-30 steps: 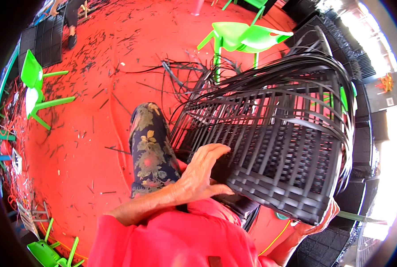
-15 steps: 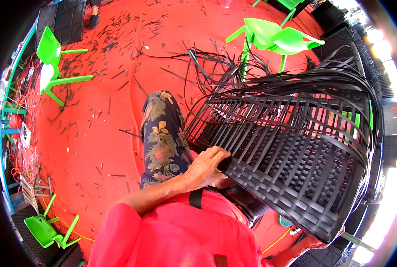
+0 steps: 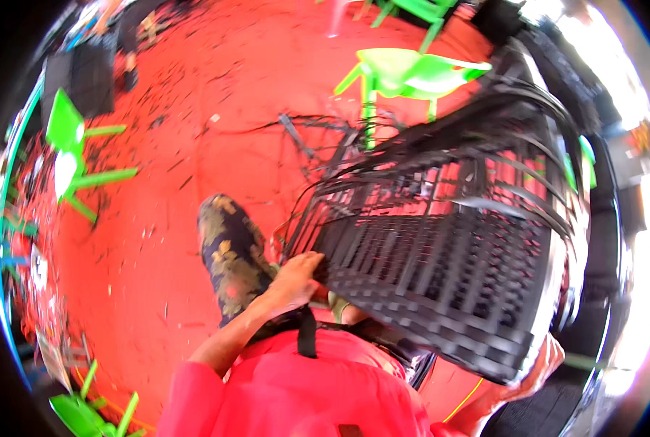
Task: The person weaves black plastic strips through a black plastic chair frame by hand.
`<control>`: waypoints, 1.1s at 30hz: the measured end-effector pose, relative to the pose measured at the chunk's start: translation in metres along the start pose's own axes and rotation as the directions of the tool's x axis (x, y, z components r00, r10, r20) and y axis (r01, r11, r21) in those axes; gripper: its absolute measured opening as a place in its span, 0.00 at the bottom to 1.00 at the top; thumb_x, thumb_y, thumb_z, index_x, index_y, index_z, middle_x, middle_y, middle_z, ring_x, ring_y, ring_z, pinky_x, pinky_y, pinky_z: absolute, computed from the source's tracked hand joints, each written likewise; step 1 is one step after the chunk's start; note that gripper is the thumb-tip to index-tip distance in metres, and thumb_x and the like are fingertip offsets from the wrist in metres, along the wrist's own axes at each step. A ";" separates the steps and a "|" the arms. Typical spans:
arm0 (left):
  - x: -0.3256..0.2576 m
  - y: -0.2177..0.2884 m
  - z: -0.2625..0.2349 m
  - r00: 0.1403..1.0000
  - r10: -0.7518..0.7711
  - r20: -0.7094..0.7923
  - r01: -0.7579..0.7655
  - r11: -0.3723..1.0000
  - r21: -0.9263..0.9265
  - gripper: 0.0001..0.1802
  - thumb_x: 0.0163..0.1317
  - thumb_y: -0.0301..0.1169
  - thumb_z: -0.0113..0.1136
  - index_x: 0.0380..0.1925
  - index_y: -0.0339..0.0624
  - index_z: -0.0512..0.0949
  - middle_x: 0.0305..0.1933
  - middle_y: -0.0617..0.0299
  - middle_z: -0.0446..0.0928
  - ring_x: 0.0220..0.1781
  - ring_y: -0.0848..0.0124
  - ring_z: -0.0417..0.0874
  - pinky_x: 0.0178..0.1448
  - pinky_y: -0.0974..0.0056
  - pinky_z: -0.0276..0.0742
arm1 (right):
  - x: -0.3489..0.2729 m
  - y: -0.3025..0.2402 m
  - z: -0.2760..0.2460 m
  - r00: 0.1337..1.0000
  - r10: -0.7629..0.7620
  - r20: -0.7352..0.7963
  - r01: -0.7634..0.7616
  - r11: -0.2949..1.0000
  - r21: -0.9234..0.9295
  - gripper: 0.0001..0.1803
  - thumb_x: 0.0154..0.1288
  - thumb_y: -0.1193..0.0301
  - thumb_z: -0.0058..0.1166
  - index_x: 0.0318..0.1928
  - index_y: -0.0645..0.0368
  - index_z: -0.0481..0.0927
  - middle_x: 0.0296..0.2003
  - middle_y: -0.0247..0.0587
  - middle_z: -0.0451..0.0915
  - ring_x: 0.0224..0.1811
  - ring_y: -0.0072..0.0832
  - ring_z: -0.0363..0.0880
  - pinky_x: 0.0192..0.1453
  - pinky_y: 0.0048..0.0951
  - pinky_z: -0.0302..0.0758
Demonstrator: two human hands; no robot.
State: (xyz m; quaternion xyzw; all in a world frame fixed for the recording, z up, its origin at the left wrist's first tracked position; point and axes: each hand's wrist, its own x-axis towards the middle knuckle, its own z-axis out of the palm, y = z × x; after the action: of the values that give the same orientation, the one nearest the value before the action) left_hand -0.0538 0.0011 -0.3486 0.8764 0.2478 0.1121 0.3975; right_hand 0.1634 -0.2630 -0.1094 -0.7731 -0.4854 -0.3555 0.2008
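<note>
A half-woven black wicker furniture piece (image 3: 427, 291) of flat plastic strips on a frame lies tilted across my lap. Its near side is tightly woven; farther off, open strips run in parallel. Loose black strips (image 3: 485, 124) bunch and trail over its far edge. My left hand (image 3: 293, 280) is closed on the near left corner, thumb side hidden. At the near right corner my right hand (image 3: 547, 358) holds the piece from the side, blurred and with its fingers mostly behind the edge. My patterned trouser knee (image 3: 230, 251) shows left of the weave.
Black strip scraps litter the red floor (image 3: 157, 255). A green chair (image 3: 405, 73) stands just beyond the wicker piece, another green chair (image 3: 77, 156) at the left, one more (image 3: 84, 415) at lower left. A person's leg (image 3: 128, 58) shows at the far left. Dark woven pieces line the right.
The view has shifted and blurred. The wicker piece and both hands appear farther left in the picture, with each hand still at its corner. More of the far background shows.
</note>
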 end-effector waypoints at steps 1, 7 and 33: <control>-0.006 0.005 -0.016 0.988 -0.098 -0.116 0.076 0.980 -0.183 0.28 0.46 0.17 0.54 0.52 0.37 0.70 0.54 0.49 0.70 0.59 0.57 0.70 0.63 0.60 0.65 | 0.005 -0.015 0.004 0.995 0.082 0.055 -0.083 0.996 0.021 0.35 0.53 0.45 0.43 0.41 0.68 0.78 0.38 0.51 0.77 0.43 0.43 0.74 0.48 0.43 0.70; -0.001 0.161 -0.154 0.688 0.349 -0.637 -0.522 0.847 -0.100 0.13 0.57 0.27 0.50 0.41 0.32 0.74 0.46 0.46 0.73 0.49 0.55 0.75 0.54 0.59 0.70 | 0.067 -0.078 -0.010 0.988 -0.123 0.096 0.114 0.989 0.095 0.32 0.48 0.41 0.56 0.39 0.58 0.79 0.32 0.40 0.78 0.36 0.35 0.74 0.40 0.34 0.71; 0.001 0.167 -0.220 0.543 0.494 -0.678 -0.462 0.851 0.250 0.08 0.59 0.28 0.52 0.31 0.36 0.79 0.36 0.59 0.80 0.45 0.65 0.77 0.60 0.55 0.66 | 0.004 -0.141 0.070 0.977 0.207 -0.053 -0.039 0.415 0.909 0.32 0.45 0.74 0.67 0.54 0.63 0.71 0.47 0.49 0.70 0.45 0.39 0.70 0.46 0.34 0.71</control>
State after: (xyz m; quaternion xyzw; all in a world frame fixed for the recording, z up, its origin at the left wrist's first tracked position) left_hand -0.0823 0.0486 -0.0786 0.8013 0.1373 0.5457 0.2034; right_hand 0.0635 -0.1511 -0.1579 -0.5474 -0.5246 -0.0833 0.6467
